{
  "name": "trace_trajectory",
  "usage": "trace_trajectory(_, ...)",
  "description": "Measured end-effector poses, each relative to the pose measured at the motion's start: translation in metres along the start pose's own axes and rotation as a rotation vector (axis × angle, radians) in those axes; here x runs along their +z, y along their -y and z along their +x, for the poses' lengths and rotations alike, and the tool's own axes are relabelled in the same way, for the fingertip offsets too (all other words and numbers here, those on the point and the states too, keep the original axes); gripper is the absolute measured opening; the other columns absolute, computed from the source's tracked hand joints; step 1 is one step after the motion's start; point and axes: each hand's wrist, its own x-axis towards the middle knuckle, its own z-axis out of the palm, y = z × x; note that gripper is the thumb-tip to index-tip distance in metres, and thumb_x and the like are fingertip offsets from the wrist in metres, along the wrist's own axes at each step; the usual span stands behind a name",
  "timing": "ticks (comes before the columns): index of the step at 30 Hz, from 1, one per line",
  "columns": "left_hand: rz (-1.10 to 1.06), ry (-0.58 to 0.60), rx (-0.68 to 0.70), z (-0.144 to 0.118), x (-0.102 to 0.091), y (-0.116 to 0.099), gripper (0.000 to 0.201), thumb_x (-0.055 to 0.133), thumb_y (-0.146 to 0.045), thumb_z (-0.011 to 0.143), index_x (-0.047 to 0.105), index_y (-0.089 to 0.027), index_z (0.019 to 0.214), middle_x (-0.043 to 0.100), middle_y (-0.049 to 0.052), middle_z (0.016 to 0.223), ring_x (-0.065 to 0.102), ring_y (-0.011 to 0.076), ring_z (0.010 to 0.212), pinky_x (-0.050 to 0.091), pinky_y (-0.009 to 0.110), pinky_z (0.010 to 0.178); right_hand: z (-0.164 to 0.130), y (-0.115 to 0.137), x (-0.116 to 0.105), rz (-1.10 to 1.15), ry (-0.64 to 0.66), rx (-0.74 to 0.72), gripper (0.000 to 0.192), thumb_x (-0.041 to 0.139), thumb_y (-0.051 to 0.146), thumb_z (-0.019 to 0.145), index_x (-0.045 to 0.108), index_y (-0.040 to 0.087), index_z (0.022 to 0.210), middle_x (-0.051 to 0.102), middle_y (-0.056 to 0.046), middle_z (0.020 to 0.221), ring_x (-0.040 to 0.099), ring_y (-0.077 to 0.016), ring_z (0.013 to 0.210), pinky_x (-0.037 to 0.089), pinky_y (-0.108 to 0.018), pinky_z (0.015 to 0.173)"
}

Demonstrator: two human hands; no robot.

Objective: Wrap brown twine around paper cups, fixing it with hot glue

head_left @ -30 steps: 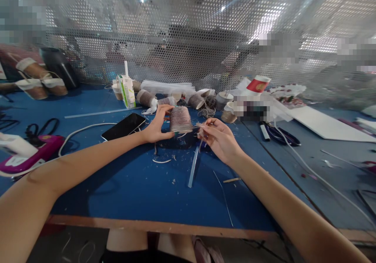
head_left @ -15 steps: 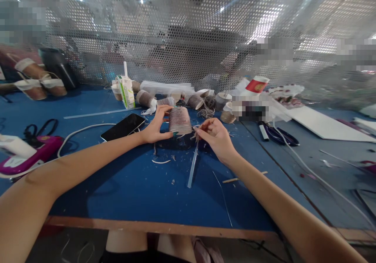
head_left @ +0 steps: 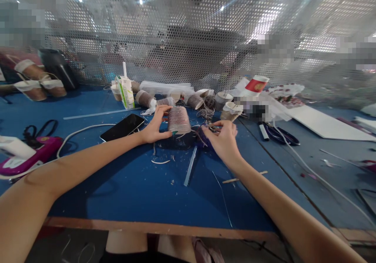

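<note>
A cup-shaped piece wrapped in greyish-pink cord [head_left: 179,120] is on its side in the middle of the blue table. My left hand [head_left: 155,126] grips its left end between thumb and fingers, with a bit of green showing by the thumb. Just right of it, my right hand [head_left: 221,135] is closed, its thumb and fingertips pinched together. A dark purple item [head_left: 202,135] lies under those fingertips; its kind is unclear. Loose strands reach from the cord-wrapped piece toward the right hand. Near them lies a clear glue stick [head_left: 190,167].
A phone [head_left: 123,127] lies by my left forearm, a purple power strip [head_left: 32,153] farther left. Behind stand a drink carton [head_left: 125,92], several cord-wrapped cups and a paper cup [head_left: 230,110]. A white board [head_left: 331,124] and blue-handled tool [head_left: 284,135] lie right.
My right hand has shifted slightly right, away from the cord-wrapped piece. The purple item now shows beneath its fingertips. The paper cup behind now appears tilted. My left hand keeps its grip.
</note>
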Motion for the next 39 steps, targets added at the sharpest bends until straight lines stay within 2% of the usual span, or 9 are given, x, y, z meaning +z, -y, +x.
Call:
trace_trajectory(3, 0.052, -0.025, 0.01, 0.0, 0.0, 0.0, 0.082, 0.075, -0.045, 0.072, 0.034, -0.021, 0.138, 0.034, 0.014, 0.136, 0.049, 0.0305, 0.121, 0.048, 0.051, 0.105, 0.004, 0.001, -0.012, -0.011, -0.129, -0.076, 0.028, 0.068, 0.041, 0.074, 0.049, 0.024, 0.085, 0.055, -0.013, 0.105, 0.046, -0.0356, 0.111, 0.036, -0.059, 0.096)
trace_trajectory(5, 0.091, -0.044, 0.033, 0.0, 0.0, 0.0, 0.082, 0.075, -0.043, 0.072, 0.034, -0.021, 0.139, 0.035, 0.014, 0.136, 0.046, 0.0317, 0.125, 0.046, 0.052, 0.107, 0.001, 0.006, -0.018, 0.091, -0.112, -0.183, 0.02, 0.058, 0.043, 0.084, 0.051, 0.025, 0.091, 0.059, -0.012, 0.108, 0.05, -0.0325, 0.108, 0.038, -0.055, 0.095)
trace_trajectory(8, 0.133, -0.062, 0.072, 0.0, 0.0, 0.002, 0.082, 0.074, -0.043, 0.072, 0.032, -0.02, 0.139, 0.035, 0.014, 0.134, 0.044, 0.033, 0.127, 0.046, 0.052, 0.107, -0.011, 0.017, -0.019, 0.259, 0.101, -0.365, 0.02, 0.044, 0.044, 0.092, 0.054, 0.026, 0.089, 0.066, -0.008, 0.105, 0.054, -0.0286, 0.102, 0.04, -0.05, 0.093)
trace_trajectory(12, 0.177, -0.074, 0.11, 0.002, 0.001, 0.003, 0.084, 0.073, -0.051, 0.074, 0.031, -0.02, 0.139, 0.035, 0.015, 0.132, 0.044, 0.0342, 0.127, 0.049, 0.052, 0.102, -0.027, 0.03, -0.015, 0.309, 0.452, -0.481, 0.02, 0.046, 0.04, 0.091, 0.055, 0.025, 0.081, 0.072, -0.007, 0.101, 0.053, -0.0268, 0.096, 0.038, -0.049, 0.092)
trace_trajectory(16, 0.191, -0.096, 0.148, 0.002, 0.002, 0.002, 0.081, 0.07, -0.053, 0.076, 0.032, -0.019, 0.138, 0.036, 0.016, 0.13, 0.043, 0.0341, 0.128, 0.051, 0.05, 0.1, -0.029, 0.035, -0.012, 0.303, 0.577, -0.454, 0.022, 0.046, 0.04, 0.091, 0.054, 0.025, 0.078, 0.073, -0.006, 0.105, 0.05, -0.0263, 0.096, 0.035, -0.048, 0.093)
trace_trajectory(26, 0.178, -0.092, 0.161, 0.002, 0.001, 0.006, 0.082, 0.075, -0.039, 0.071, 0.032, -0.021, 0.138, 0.035, 0.015, 0.131, 0.042, 0.0335, 0.129, 0.049, 0.05, 0.102, -0.022, 0.021, -0.001, 0.596, 0.56, -0.181, 0.028, 0.054, 0.05, 0.087, 0.059, 0.023, 0.081, 0.071, -0.006, 0.099, 0.059, -0.0261, 0.1, 0.04, -0.043, 0.092)
trace_trajectory(32, 0.16, -0.076, 0.127, 0.001, 0.001, 0.007, 0.084, 0.077, -0.037, 0.069, 0.032, -0.022, 0.138, 0.035, 0.014, 0.133, 0.041, 0.0336, 0.13, 0.047, 0.051, 0.104, -0.014, 0.014, -0.002, 0.71, 0.199, -0.103, 0.024, 0.055, 0.041, 0.084, 0.052, 0.024, 0.067, 0.069, -0.003, 0.079, 0.063, -0.0217, 0.078, 0.043, -0.038, 0.077)
trace_trajectory(34, 0.16, -0.071, 0.116, 0.001, 0.0, 0.006, 0.084, 0.077, -0.035, 0.069, 0.032, -0.022, 0.138, 0.035, 0.014, 0.133, 0.041, 0.0338, 0.13, 0.047, 0.052, 0.104, -0.014, 0.012, -0.003, 0.728, 0.145, -0.128, 0.019, 0.056, 0.037, 0.084, 0.054, 0.024, 0.07, 0.067, -0.002, 0.077, 0.062, -0.0205, 0.076, 0.042, -0.037, 0.074)
trace_trajectory(39, 0.141, -0.063, 0.082, 0.001, 0.0, 0.001, 0.083, 0.077, -0.033, 0.069, 0.032, -0.019, 0.137, 0.035, 0.016, 0.133, 0.043, 0.0338, 0.13, 0.048, 0.052, 0.105, -0.02, 0.009, -0.003, 0.651, 0.365, -0.253, 0.02, 0.053, 0.038, 0.087, 0.064, 0.023, 0.079, 0.069, -0.004, 0.088, 0.06, -0.0229, 0.087, 0.04, -0.04, 0.082)
